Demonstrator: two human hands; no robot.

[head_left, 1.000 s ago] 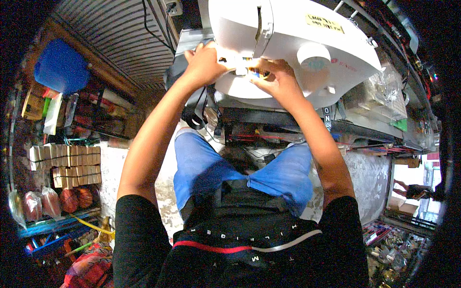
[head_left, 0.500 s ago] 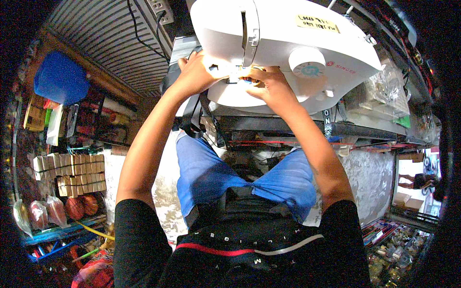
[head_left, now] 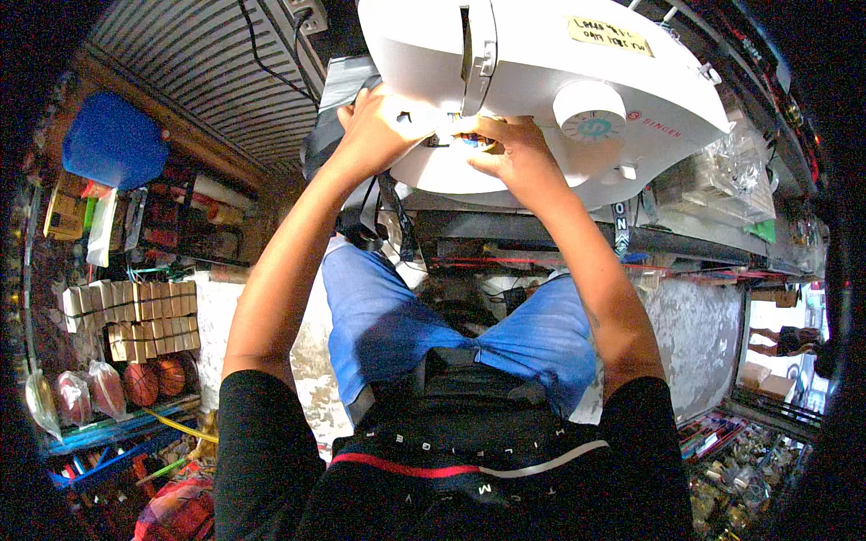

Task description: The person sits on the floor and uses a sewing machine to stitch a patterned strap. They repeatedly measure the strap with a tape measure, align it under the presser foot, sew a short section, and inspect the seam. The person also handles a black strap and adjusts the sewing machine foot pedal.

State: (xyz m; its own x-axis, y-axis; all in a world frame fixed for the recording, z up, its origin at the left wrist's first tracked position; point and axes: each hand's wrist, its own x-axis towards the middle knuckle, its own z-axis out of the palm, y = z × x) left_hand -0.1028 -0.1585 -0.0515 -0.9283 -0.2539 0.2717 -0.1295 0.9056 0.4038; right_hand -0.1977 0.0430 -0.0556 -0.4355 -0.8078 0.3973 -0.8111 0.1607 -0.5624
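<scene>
1. Crowding the brightly lit needle area point(head_left: 454, 120) of a white sewing machine point(head_left: 532, 63), a person's bare left hand point(head_left: 383, 131) and right hand point(head_left: 519, 149) worked close together beneath the machine's head.

2. The left hand lay on the near-left side of that spot, its fingers bent inward; glare hid the fingertips, and whether they pinched anything could not be told.

3. The right hand curved in from the opposite side, thumb and forefinger slightly parted around a small patch of blue and yellow; whether they gripped it could not be made out.

4. The sewing machine stood directly before the person, its large white dial point(head_left: 588, 113) to the right of the right hand, a small white lever point(head_left: 627, 171) lower down and a yellow handwritten label point(head_left: 609, 36) above.

5. Below it ran the edge of the table point(head_left: 695, 239), with clear plastic wrapping point(head_left: 726, 171) to the machine's right.

6. Bare forearms extended from the sleeves of a black shirt point(head_left: 451, 478); legs in blue jeans point(head_left: 388, 316) were spread apart.

7. To the left, a black cord point(head_left: 258, 63) hung over a grey ribbed panel point(head_left: 194, 81), and a blue container point(head_left: 115, 140) sat farther out.

8. Bundled pale boxes point(head_left: 135, 307) were stacked above several balls point(head_left: 142, 383), some wrapped in plastic.

9. Another person point(head_left: 796, 341) appeared at far right.
</scene>
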